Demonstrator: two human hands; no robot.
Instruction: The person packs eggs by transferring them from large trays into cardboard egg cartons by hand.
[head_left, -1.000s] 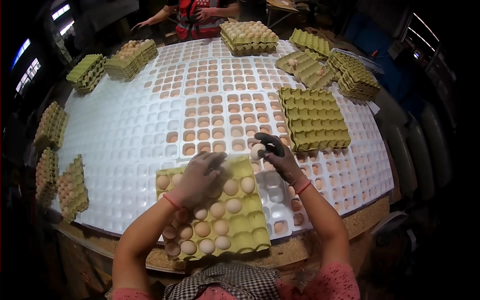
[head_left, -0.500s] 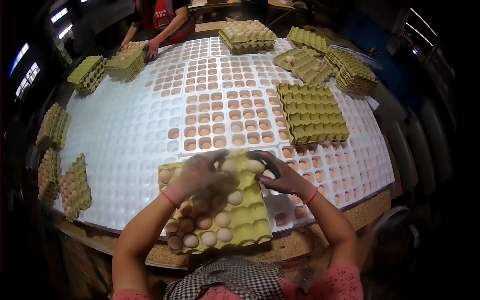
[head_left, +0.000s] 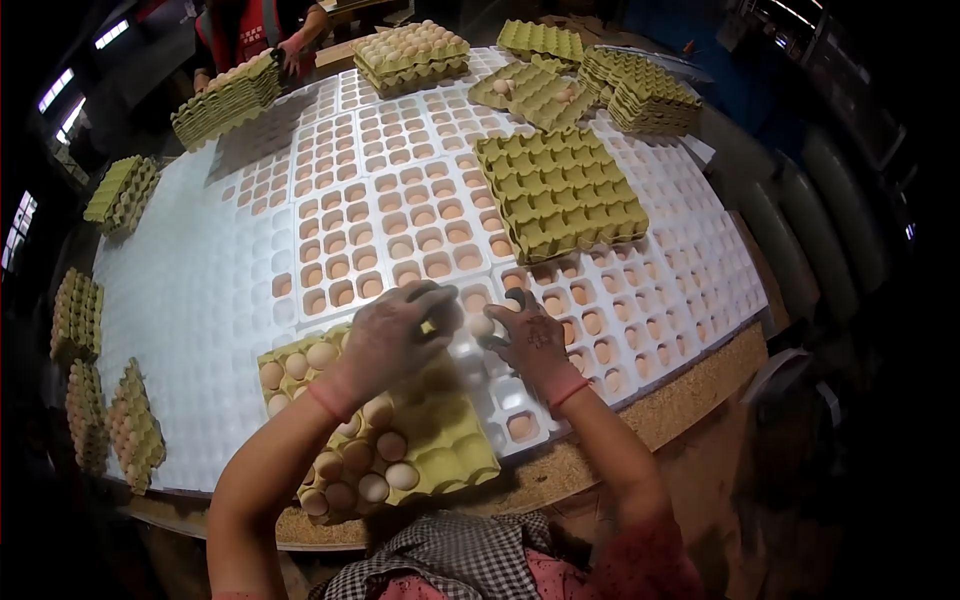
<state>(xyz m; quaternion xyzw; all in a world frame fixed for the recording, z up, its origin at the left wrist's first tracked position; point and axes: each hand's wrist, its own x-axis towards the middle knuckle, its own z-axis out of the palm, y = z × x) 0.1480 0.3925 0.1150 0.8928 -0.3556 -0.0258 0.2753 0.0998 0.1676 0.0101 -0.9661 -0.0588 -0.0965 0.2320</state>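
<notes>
My right hand (head_left: 530, 348), gloved, is closed around eggs (head_left: 482, 325) over the white foam tray (head_left: 480, 368), just right of the egg carton. My left hand (head_left: 392, 338), also gloved, has curled fingers above the carton's upper edge; blur hides what they hold, if anything. Below lies the yellow-green pulp egg carton (head_left: 455, 425). Several eggs (head_left: 373, 488) fill its left part, while cups on its right side are bare. My left forearm covers some of its eggs. Foam cells ahead of my hands hold eggs (head_left: 437, 264).
An upside-down pulp carton stack (head_left: 560, 195) rests on the foam trays. Farther back are an egg-filled stack (head_left: 410, 55) and other cartons (head_left: 640, 90). Egg cartons (head_left: 135, 430) line the left edge. Across the table a co-worker's gloved hand (head_left: 292, 50) holds a carton stack (head_left: 228, 100).
My view has shifted right. My right hand has moved with its eggs from the carton's top right corner to over the foam tray. The co-worker's carton stack has been lifted and tilted.
</notes>
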